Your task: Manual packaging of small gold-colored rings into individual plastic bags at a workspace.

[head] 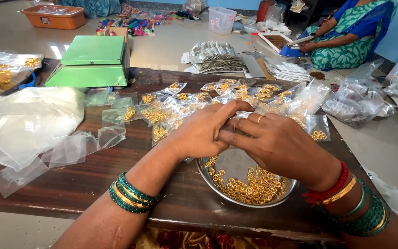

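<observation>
A shiny metal bowl (217, 190) holds glossy gold-coloured metal rings (254, 186) on a dark, polished wood tabletop (93, 180). Thin, clear, crinkled plastic pouches (171, 113) lie beside a smooth green-painted box (90, 62). The floor (171, 44) is glossy stone.

close head view, down onto table (93, 175)

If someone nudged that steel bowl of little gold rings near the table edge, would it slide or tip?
The steel bowl looks shallow and wide, so it would probably slide rather than tip. The wooden table looks glossy, so little may hold it. The gold rings lie loose in a low heap and would likely shift and rattle.
</observation>
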